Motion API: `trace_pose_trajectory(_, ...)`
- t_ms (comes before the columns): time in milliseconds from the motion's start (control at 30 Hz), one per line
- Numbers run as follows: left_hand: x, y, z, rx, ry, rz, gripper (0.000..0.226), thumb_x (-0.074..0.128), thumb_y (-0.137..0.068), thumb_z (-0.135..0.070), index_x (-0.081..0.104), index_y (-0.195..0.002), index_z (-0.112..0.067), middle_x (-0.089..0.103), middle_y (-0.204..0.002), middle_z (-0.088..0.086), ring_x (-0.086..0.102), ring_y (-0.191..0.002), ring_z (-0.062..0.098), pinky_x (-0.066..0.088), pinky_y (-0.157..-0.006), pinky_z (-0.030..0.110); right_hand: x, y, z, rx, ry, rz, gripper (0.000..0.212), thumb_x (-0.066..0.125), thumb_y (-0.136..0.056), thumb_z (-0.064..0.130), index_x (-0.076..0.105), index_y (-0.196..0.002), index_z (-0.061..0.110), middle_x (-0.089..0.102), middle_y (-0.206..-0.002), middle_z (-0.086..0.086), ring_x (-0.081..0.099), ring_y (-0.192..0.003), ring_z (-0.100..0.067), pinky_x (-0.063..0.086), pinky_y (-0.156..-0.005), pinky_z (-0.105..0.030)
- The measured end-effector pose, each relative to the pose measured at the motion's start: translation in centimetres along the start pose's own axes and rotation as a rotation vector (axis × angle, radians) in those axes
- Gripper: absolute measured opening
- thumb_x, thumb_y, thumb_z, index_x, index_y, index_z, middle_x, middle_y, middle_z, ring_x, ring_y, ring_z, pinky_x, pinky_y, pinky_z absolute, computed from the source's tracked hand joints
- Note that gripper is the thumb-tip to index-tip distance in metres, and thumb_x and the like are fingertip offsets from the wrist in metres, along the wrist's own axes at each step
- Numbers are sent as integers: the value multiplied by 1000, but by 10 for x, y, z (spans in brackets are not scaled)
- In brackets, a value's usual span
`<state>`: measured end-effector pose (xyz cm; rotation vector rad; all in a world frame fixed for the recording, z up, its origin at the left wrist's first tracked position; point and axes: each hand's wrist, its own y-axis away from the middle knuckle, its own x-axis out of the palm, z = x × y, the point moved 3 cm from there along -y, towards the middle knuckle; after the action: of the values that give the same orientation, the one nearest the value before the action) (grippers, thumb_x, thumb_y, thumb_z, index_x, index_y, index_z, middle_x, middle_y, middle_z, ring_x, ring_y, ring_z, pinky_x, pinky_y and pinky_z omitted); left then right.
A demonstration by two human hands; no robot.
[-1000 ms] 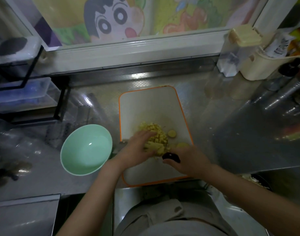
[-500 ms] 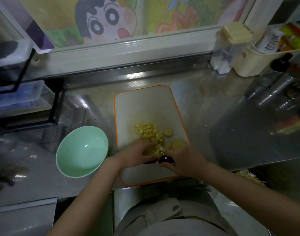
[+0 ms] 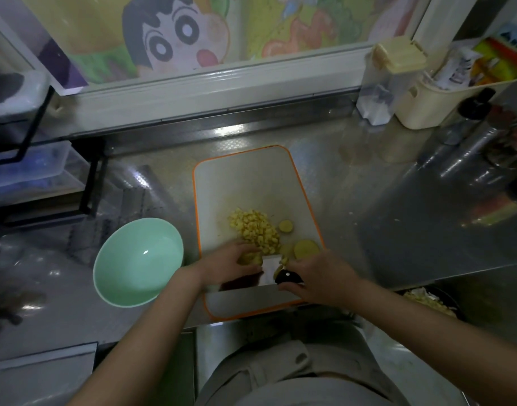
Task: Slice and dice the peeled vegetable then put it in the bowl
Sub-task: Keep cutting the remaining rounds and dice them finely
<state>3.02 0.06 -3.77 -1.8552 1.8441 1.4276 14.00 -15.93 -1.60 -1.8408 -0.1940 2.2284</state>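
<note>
I have the uncut piece of the vegetable (image 3: 251, 258) on the near half of the cutting board (image 3: 251, 183). My left hand (image 3: 230, 265) is curled over it, fingertips pinning it down. The knife (image 3: 270, 269) is at the board's near end, its broad blade against the piece, just beside those fingers. My right hand (image 3: 318, 276) is at the board's near right corner, fingers wrapped tight round the black handle. The diced pile (image 3: 255, 230) lies around the board's middle, touching the piece I'm holding. Two round slices (image 3: 305, 248) lie by the board's right edge, one small and one larger. The green bowl (image 3: 128, 276) stands just left of the board, nothing in it yet. Beyond the board's far right corner stand a clear container (image 3: 377, 95) and a cream basket (image 3: 427, 104).
</note>
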Motion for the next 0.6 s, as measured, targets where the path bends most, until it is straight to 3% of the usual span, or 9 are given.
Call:
trace_pose_trajectory(133, 0, -4, 0, -7, -13, 9, 46, 53, -93, -34, 46, -135, -16, 45, -136, 4, 43, -123, 18, 30, -100, 20, -2, 1, -3, 1, 56, 21, 35, 54, -71, 61, 66, -65, 29, 58, -47, 8, 50, -36, -9, 21, -36, -17)
trace_pose_trajectory(267, 3, -10, 3, -13, -31, 0, 41, 50, -95, -28, 47, -134, -15, 45, -137, 9, 43, -124, 21, 32, -103, 26, 1, 6, -9, 24, 24, 32, 44, 41, -78, 62, 64, -65, 27, 59, -48, 7, 52, -36, -12, 30, -33, -17)
trace_pose_trajectory(500, 6, -11, 11, -25, 20, -47, 40, 54, -93, -21, 49, -132, -11, 45, -137, 9, 42, -126, 22, 30, -100, 20, -2, 22, -23, 44, 49, 109, 43, 38, -80, 62, 63, -69, 29, 60, -51, 8, 56, -39, -12, 32, -37, -17)
trace_pose_trajectory(600, 5, -11, 16, -37, 48, -80, 39, 58, -91, -19, 53, -128, -10, 49, -133, 10, 45, -123, 21, 31, -93, 14, -8, 29, -29, 68, 56, 175, 53, 29, -81, 65, 66, -82, 28, 67, -65, 4, 65, -56, -16, 41, -46, -24)
